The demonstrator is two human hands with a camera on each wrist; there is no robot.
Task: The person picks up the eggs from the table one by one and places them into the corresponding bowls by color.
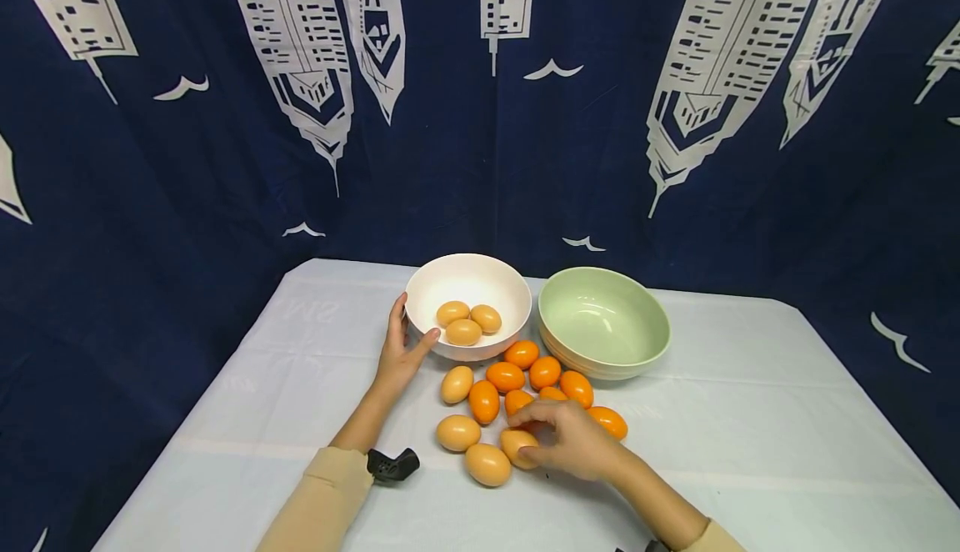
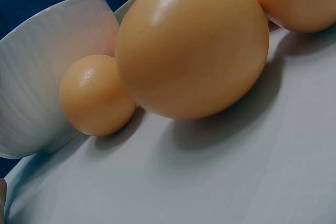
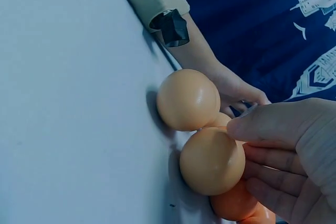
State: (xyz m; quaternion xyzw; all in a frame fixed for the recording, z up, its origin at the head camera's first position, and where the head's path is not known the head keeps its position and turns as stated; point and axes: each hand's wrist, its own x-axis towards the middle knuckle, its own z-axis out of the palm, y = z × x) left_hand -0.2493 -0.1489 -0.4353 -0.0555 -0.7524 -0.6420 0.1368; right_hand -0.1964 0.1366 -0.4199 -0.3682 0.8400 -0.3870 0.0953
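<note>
At its left side a white bowl (image 1: 420, 285) is held by my left hand (image 1: 401, 362), thumb at the near rim and fingers along the outer wall. Inside the bowl lie three light-brown eggs (image 1: 463, 333). My right hand (image 1: 573, 439) has its thumb and fingers curled about a light-brown egg (image 3: 210, 163) on the table. More light-brown eggs (image 1: 487, 464) lie to the left of it, one close to the bowl. Several orange eggs (image 1: 505, 377) form a cluster beyond the right hand, which partly hides some of them. Large in the left wrist view is a light-brown egg (image 2: 191, 45).
A light green bowl (image 1: 600, 318) stands right of the white one, with nothing visible inside. White cloth covers the table (image 1: 750, 419). Behind it hangs a dark blue curtain (image 1: 495, 168) with white building prints. A black strap device (image 1: 393, 466) sits on the left wrist.
</note>
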